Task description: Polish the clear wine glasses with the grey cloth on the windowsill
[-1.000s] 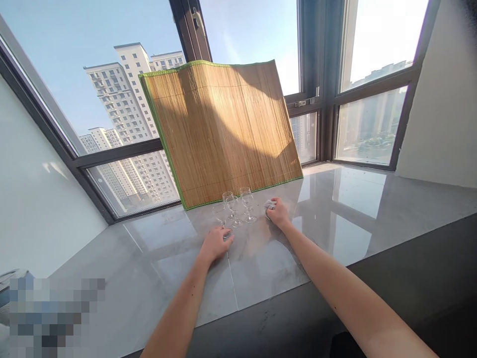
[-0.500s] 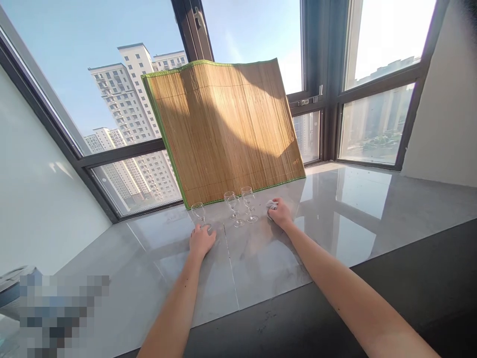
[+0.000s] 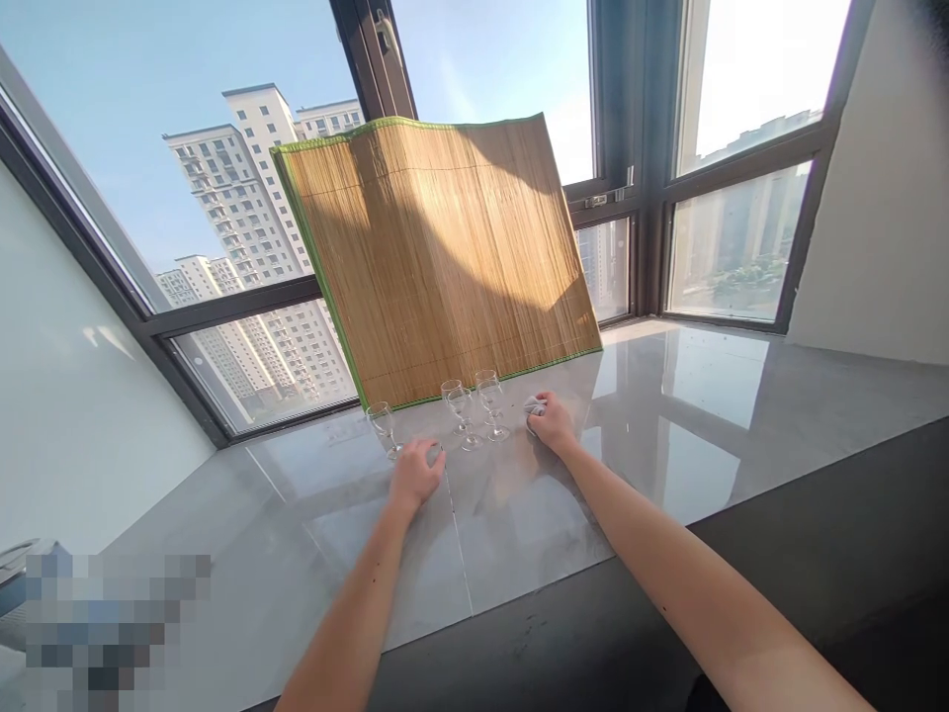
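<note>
My left hand [image 3: 415, 473] lies on the grey stone counter [image 3: 519, 514], fingers loosely spread and holding nothing. A small clear stemmed glass [image 3: 381, 427] stands alone just to its upper left, apart from the fingers. Three more stemmed glasses [image 3: 472, 407] stand close together between my two hands. My right hand [image 3: 553, 427] rests on the counter to their right, closed around a small crumpled white cloth [image 3: 533, 403].
A bamboo mat with a green edge [image 3: 445, 257] leans upright against the window behind the glasses. Dark window frames [image 3: 645, 198] line the back, and a white wall [image 3: 882, 198] closes the right side. The counter's dark front edge [image 3: 593, 633] runs below my arms.
My left hand slid one glass out of the group to the left, let it go, and has drawn back to the right. My right hand has stayed put on the cloth.
</note>
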Tool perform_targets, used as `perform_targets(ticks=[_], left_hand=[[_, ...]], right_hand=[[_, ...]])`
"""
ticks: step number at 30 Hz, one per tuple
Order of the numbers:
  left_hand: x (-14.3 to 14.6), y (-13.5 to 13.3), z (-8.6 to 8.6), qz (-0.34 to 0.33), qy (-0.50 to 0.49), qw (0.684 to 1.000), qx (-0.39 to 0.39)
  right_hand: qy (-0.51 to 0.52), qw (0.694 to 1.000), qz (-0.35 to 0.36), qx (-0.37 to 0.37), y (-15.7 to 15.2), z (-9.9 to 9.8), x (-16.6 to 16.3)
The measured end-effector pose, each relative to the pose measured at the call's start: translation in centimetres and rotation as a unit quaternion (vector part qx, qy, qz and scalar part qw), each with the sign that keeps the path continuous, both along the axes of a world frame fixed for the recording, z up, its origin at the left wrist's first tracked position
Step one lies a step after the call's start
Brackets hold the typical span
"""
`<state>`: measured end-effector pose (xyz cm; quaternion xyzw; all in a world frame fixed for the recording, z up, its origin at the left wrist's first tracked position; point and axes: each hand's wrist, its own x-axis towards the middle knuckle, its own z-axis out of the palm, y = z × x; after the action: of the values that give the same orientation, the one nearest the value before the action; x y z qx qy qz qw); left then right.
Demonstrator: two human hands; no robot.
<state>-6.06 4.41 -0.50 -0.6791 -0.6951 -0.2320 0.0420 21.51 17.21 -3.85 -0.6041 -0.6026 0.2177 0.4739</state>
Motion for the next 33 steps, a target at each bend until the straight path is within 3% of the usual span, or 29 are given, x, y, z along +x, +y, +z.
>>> perform_targets(ticks=[3,9,14,17,23,29,33], left_hand=[[2.8,0.4,-0.4,-0.113,0.013,0.993,-0.028],[4.8,1.4,-1.2,-0.122,0.046,0.985,-0.114],[4.6,0.5,-0.4,-0.107,0.071,0.988,-0.087],[4.5,-0.3,-0.1,-0.067,0.095,0.991,-0.066],[2.5,-0.5,-0.3,0.107,0.108,0.986,-0.07],[-0.7,-0.5,0.0,0.194,0.07,0.972,-0.112],[-1.8,-0.9,0.2,0.215,0.059,0.966,-0.129]], right_hand=[[-0.003,1.0,0.004,-0.003,-0.3,0.2,0.0],[-0.01,1.0,-0.004,-0.004,-0.2,0.1,-0.1],[-0.013,1.0,0.0,0.0,-0.1,0.0,-0.1],[-0.021,1.0,-0.006,-0.001,-0.1,-0.1,-0.1],[-0.028,1.0,-0.01,0.002,-0.2,0.0,-0.1],[-0.023,1.0,-0.003,0.001,-0.3,0.1,-0.1],[-0.016,1.0,0.006,0.006,-0.3,0.0,0.0]])
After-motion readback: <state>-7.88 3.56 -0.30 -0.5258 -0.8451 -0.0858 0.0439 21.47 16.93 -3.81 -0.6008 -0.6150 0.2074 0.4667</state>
